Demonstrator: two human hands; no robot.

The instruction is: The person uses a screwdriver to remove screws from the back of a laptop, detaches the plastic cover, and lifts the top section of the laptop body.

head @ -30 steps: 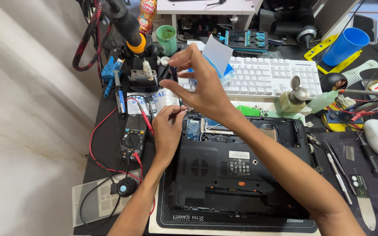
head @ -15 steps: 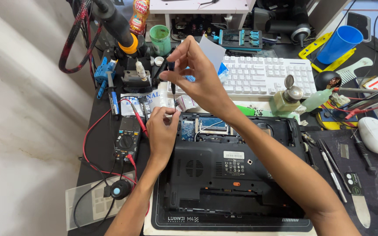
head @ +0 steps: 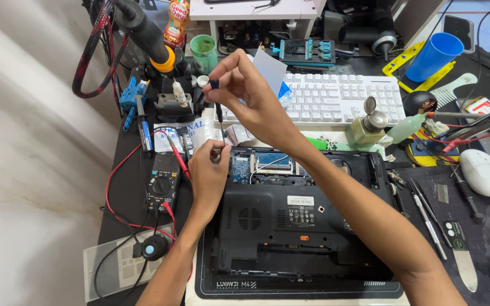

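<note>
My right hand pinches the top of a thin black screwdriver, held upright over the far left corner of the opened laptop. My left hand closes its fingers round the tip there, hiding what it meets. The multimeter crowds the left edge, the white keyboard sits just behind. The surface runs out of frame.
</note>
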